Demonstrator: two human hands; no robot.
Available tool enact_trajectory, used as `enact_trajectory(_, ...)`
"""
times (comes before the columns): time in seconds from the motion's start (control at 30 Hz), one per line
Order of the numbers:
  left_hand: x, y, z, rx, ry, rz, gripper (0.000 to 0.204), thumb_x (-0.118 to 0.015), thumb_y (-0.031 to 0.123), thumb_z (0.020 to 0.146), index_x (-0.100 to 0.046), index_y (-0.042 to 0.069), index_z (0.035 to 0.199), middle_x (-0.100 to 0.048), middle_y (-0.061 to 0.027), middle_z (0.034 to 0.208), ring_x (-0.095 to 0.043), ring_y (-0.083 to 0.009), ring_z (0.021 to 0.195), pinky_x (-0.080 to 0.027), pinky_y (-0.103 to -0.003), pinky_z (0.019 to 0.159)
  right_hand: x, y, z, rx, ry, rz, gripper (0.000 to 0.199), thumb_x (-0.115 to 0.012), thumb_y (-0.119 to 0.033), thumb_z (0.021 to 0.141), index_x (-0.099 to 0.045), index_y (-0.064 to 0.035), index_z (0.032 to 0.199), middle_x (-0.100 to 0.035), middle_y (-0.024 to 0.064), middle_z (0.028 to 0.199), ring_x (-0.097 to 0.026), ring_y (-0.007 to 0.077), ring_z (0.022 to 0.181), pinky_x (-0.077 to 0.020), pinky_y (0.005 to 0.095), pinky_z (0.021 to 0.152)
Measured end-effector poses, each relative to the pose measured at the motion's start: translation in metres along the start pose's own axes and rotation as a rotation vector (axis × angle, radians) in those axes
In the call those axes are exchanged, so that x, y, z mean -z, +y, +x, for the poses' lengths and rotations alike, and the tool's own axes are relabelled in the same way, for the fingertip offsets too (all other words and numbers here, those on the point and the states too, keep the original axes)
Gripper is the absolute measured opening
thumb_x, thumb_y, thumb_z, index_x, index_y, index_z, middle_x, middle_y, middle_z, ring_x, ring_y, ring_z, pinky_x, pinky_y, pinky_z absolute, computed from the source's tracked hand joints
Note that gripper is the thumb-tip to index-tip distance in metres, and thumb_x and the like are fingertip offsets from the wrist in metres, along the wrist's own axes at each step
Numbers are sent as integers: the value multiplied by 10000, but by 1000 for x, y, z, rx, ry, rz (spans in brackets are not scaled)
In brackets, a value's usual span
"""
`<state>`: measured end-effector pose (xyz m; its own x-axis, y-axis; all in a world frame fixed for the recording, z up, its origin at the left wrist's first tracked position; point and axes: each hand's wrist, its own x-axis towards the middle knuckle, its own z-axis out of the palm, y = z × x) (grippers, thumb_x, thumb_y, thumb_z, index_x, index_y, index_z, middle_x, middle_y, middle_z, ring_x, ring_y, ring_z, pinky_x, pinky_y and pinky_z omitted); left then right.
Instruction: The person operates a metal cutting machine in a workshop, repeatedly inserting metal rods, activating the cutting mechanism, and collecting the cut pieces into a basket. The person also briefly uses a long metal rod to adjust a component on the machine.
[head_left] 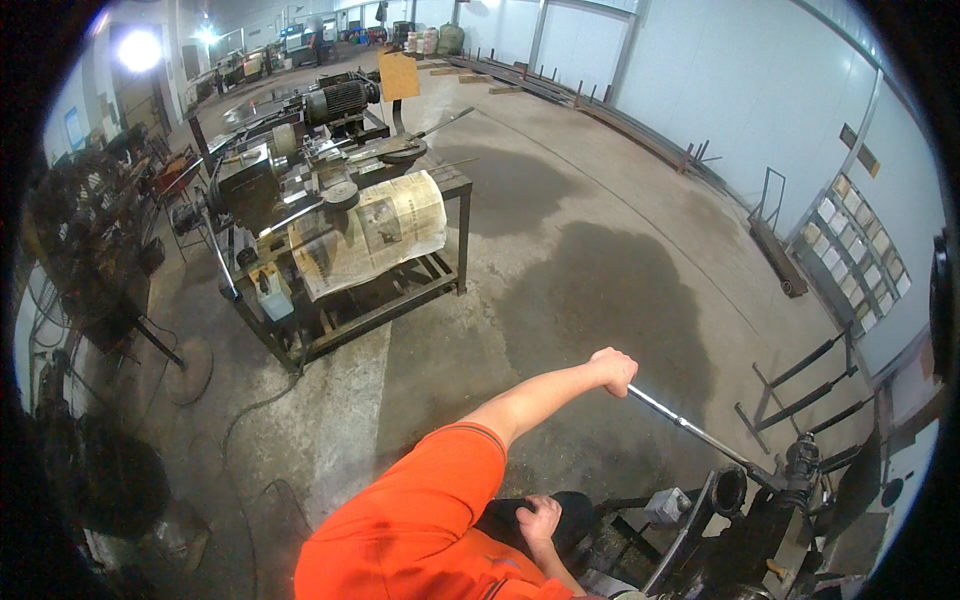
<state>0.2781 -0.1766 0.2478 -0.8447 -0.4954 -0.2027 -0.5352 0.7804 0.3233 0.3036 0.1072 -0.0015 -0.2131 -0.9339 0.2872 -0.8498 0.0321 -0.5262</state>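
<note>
My left arm, in an orange sleeve, stretches across to the right. The closed fist of my left hand [612,371] wraps the near end of a long shiny steel bar [683,423]. That bar slopes down to the right and meets a dark, greasy machine [795,480] at its far end; how it joins there is hard to make out. Lower down, my right hand [541,520] rests by my dark-clothed leg [572,512], its fingers curled in. Whether something small lies inside them is hidden.
A steel-framed bench [462,235] at the left carries a motor [340,101], machine parts and newspaper [385,232]. A pedestal fan [85,235] stands far left. A cable [228,440] runs over the floor. Metal racks [800,403] and long bars [610,115] line the right wall.
</note>
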Motion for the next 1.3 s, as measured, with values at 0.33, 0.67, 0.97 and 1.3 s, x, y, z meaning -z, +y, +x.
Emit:
enact_trajectory(0.33,0,0,1,-1,-4,0,268,-582,144,628,-678,106,875,-663,-93,930,-624,-241,917,-492,-360,760,-2,2,-1,-30,-2,24,258,-568,-226,571,-662,-73,756,-647,99,840,-567,289,888,-395,381,857)
enact_trajectory(0.67,-2,0,2,-14,14,7,261,-583,142,617,-677,88,855,-666,-103,908,-628,-246,902,-494,-366,752,-2,3,-2,5,11,5,259,-571,-243,580,-660,-81,761,-641,96,831,-568,288,877,-401,390,835)
enact_trajectory(0.97,-4,-2,5,-12,9,5,261,-581,144,625,-677,90,862,-665,-101,910,-628,-249,900,-496,-368,748,-2,3,-2,-34,-27,26,278,-571,-252,583,-665,-75,776,-644,93,865,-558,282,910,-379,388,867)
enact_trajectory(1.3,-3,-1,4,-11,15,11,261,-577,140,621,-678,102,858,-665,-98,889,-630,-253,876,-498,-373,734,-1,2,-1,23,24,6,238,-568,-226,577,-656,-81,744,-634,94,807,-566,291,858,-405,393,813)
